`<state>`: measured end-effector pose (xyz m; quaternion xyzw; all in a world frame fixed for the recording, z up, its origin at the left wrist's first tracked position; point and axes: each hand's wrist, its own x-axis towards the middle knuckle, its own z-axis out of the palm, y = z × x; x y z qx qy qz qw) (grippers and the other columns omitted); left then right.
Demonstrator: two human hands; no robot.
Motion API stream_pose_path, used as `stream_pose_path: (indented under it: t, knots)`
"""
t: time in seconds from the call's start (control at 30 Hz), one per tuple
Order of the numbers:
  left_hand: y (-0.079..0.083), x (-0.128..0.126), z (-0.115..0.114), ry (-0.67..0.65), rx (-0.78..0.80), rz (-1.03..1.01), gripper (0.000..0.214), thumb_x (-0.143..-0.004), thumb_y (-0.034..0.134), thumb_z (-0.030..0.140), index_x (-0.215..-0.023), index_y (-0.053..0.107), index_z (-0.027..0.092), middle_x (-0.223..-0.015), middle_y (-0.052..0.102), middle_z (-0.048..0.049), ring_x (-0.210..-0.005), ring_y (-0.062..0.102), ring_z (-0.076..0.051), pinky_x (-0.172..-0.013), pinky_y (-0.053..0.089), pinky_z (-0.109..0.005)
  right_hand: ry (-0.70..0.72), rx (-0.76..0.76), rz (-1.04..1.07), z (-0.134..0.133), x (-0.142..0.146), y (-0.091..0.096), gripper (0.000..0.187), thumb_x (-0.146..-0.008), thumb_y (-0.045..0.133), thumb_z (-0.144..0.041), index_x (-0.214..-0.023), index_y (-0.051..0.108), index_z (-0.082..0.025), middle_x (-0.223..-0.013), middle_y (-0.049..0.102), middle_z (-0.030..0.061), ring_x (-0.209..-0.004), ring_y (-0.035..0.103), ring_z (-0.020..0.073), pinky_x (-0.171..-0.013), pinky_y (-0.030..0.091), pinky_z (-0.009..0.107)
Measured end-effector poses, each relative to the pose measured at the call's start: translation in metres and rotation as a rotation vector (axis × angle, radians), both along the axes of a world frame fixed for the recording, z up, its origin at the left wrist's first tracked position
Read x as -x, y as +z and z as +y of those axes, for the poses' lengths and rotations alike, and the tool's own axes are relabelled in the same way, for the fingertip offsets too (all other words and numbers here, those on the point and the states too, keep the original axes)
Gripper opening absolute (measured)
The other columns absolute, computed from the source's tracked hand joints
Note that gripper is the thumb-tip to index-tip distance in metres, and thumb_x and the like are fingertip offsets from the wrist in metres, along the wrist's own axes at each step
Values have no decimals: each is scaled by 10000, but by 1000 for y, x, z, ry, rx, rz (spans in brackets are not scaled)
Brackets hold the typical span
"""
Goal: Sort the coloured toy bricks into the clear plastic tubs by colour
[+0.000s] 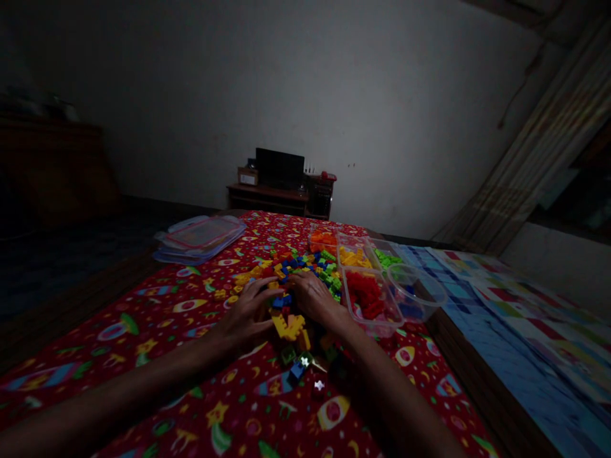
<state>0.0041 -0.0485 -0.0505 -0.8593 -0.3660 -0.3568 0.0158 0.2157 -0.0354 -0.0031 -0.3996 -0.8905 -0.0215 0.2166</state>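
A mixed pile of toy building bricks in blue, green, yellow and orange lies on a red patterned tablecloth. At the pile's near left side, my left hand is open, its thumb and fingers apart around a few bricks. A blue brick and a yellow brick lie between my hands. My right hand reaches over the pile from the right, fingers bent down together among the bricks; its fingertips are partly hidden. Closer to me are a loose blue brick and several others.
Right of the pile stand clear plastic containers: one with red bricks, others with orange, yellow and green bricks, and a round tub. Stacked lids lie at left. A checked cloth covers the surface at right.
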Motion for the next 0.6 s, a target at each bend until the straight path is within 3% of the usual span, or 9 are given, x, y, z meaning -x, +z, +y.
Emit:
stream_pose_path:
  t: [0.17, 0.4, 0.5, 0.6]
  knots:
    - [22, -25, 29, -53, 86, -20, 416, -790, 549, 242, -1203, 583, 206, -1342, 520, -126, -1250, 474, -279, -1042, 403, -475, -125, 89, 20, -6, -12, 22, 344, -811, 464, -36, -1111, 614, -114, -1022, 663, 131, -1016, 584, 208, -866, 433, 294]
    - [39, -51, 82, 74, 181, -60, 432, -756, 566, 271, -1177, 607, 183, -1273, 583, -118, -1196, 529, -282, -1022, 425, -476, -256, 102, 59, -1, -29, 35, 457, -802, 483, -58, -1249, 554, -121, -1125, 651, 150, -1044, 585, 234, -887, 438, 343]
    - [48, -48, 69, 51, 136, -38, 481, -767, 554, 253, -1245, 561, 199, -1304, 570, -107, -1228, 508, -280, -1048, 401, -486, -276, 95, 106, 0, -34, 44, 472, -786, 496, -50, -1248, 559, -118, -1087, 663, 139, -994, 594, 222, -858, 447, 327]
    - [57, -45, 18, -89, 5, 30, 425, -874, 442, 218, -1291, 525, 216, -1403, 496, -102, -1329, 409, -258, -1102, 343, -482, -297, 95, 164, 2, -41, 53, 456, -783, 489, -50, -1221, 589, -124, -997, 685, 110, -884, 605, 197, -804, 454, 296]
